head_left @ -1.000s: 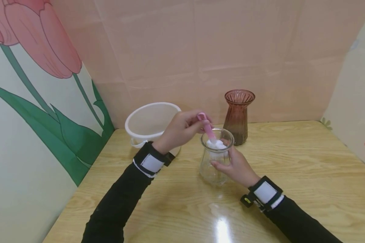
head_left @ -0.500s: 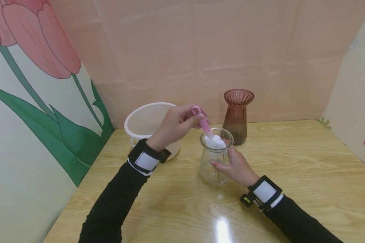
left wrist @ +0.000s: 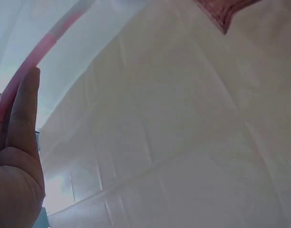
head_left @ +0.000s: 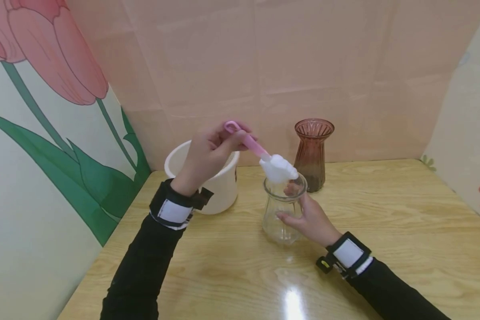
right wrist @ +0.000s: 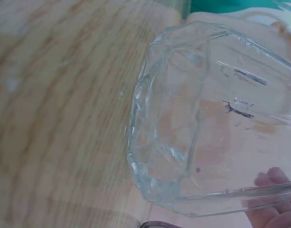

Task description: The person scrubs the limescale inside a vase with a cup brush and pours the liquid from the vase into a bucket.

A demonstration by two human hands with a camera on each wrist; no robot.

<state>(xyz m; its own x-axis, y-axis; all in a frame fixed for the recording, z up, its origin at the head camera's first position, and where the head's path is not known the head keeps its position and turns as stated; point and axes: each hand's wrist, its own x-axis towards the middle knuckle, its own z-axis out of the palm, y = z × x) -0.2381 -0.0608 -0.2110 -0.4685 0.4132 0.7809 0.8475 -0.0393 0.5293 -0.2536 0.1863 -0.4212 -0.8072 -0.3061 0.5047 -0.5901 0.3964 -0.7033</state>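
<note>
My left hand (head_left: 208, 153) pinches the pink handle of a bottle brush (head_left: 254, 145) with a puffy white sponge-like head. That head hangs tilted over the mouth of a clear glass vase (head_left: 278, 222), overlapping its rim in the head view. In the left wrist view, the brush's handle (left wrist: 41, 50) runs up past my fingers (left wrist: 24, 114). My right hand (head_left: 314, 222) grips the glass vase from the right, thumb on the near side and fingers behind. The vase's faceted base (right wrist: 169, 118) fills much of the right wrist view, upright by the wooden tabletop.
A white bucket (head_left: 220, 195) stands behind my left hand, partly hidden by it. Right behind the glass vase is a reddish-brown ribbed vase (head_left: 311, 155). A peach-coloured sheet (head_left: 288, 62) covers the wall at the back of the wooden table (head_left: 232, 271).
My left hand has drawn the brush up and to the left, bringing its white head from inside the glass vase to above the rim. The right hand and vase stay put.
</note>
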